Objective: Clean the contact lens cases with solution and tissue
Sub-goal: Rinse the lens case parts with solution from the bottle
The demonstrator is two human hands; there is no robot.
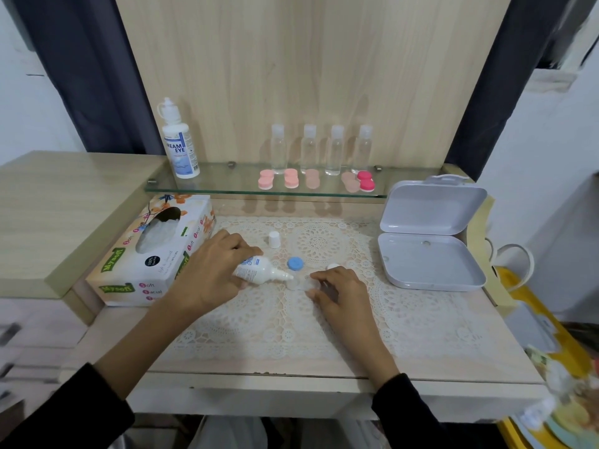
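Clear lens case [297,285] pinched by right fingers [317,279]; left fingers [242,248] clamp tilted white bottle [259,271].

Both forearms reached toward 12 o'clock. The left hand [210,273] gripped a small white plastic squeeze bottle [259,270], its nozzle tipped toward 3 o'clock. The right hand [338,291], palm down with fingers curled, pinched a translucent plastic lens case [296,285] lying at its 9 o'clock.

Head camera looks down onto nearby table [470,345].
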